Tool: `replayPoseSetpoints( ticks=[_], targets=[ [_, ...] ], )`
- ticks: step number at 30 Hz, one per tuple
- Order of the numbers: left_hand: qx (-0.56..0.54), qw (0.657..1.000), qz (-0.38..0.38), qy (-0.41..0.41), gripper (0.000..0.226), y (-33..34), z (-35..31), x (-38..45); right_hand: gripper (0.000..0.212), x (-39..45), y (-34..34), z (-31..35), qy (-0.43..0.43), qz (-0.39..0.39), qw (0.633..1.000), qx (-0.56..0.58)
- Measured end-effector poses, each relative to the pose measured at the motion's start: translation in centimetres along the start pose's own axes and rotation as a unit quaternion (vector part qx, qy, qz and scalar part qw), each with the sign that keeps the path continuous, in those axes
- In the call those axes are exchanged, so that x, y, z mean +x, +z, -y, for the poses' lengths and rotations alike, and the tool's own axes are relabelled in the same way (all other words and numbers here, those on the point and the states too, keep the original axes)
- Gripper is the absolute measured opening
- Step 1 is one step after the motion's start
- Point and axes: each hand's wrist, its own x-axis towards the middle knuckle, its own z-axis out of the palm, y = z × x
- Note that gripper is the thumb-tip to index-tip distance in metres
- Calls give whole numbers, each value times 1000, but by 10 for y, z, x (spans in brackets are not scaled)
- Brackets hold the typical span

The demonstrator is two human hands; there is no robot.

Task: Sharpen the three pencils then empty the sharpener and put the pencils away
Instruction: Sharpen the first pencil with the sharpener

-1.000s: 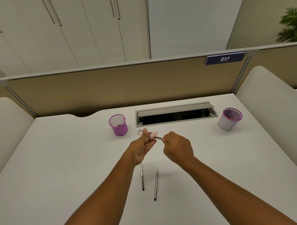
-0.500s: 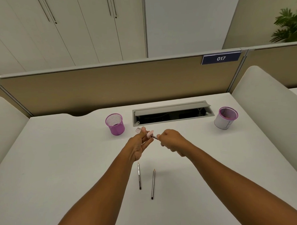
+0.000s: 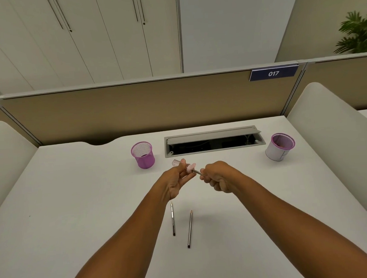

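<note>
My left hand (image 3: 176, 179) grips a small pink and clear sharpener (image 3: 188, 167) above the white desk (image 3: 76, 205). My right hand (image 3: 218, 177) is closed around a pencil (image 3: 196, 172) whose tip sits in the sharpener; most of that pencil is hidden in my fist. Two other pencils lie on the desk below my hands, the left pencil (image 3: 172, 219) and the right pencil (image 3: 189, 229), tips pointing away from me. A purple mesh cup (image 3: 143, 154) stands just left of the sharpener.
A second cup (image 3: 280, 147), white with a purple rim, stands at the far right. An open grey cable tray (image 3: 213, 143) is set into the desk behind my hands. A beige partition runs along the back edge.
Both hands stay together on the sharpener and pencil. My right hand has turned slightly on the pencil. The two pencils on the desk have not moved.
</note>
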Motion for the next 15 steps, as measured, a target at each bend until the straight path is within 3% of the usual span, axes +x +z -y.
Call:
replayPoseSetpoints(
  ticks=[3, 6, 9, 11, 12, 13, 15],
  targets=[
    [5, 1000, -6, 5, 19, 3, -5, 0, 29, -5, -2, -1, -49, 14, 999, -5],
    [6, 1000, -18, 1, 20, 4, -9, 0, 23, -6, -1, -5, -182, -28, 977, -106],
    [-7, 1000, -21, -6, 20, 6, -9, -2, 15, 2, 5, -19, -332, -178, 871, -315],
    [-13, 1000, -17, -8, 19, 9, -7, -4, 12, 6, 12, -32, -402, -272, 784, -387],
    [-13, 1000, -13, -8, 18, 10, -7, -5, 13, 5, 14, -36, -420, -293, 763, -395],
    [-13, 1000, -10, -8, 19, 10, -6, -5, 15, 5, 16, -37, -420, -302, 759, -394],
    [-13, 1000, -2, -10, 23, 11, -6, -6, 21, 8, 13, -29, -329, -253, 842, -345]
  ],
)
